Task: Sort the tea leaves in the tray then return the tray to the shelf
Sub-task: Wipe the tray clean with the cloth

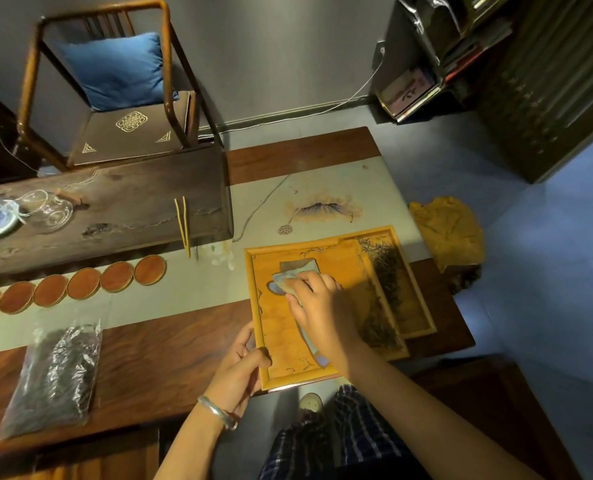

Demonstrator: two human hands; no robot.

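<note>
Left hand (241, 368) grips tray (270, 306) edge; right hand (317, 306) inside.

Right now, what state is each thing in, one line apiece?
Left hand: grips the tray's near left corner.
Right hand: presses a pale card on the tray floor.
Pale card: flat, partly under the fingers.
Tray: on the table, overlapping a second tray.
Tea leaves: heaped along the right side.
Plastic bag: lying flat, full of leaves.
Tweezers: unused.
</note>
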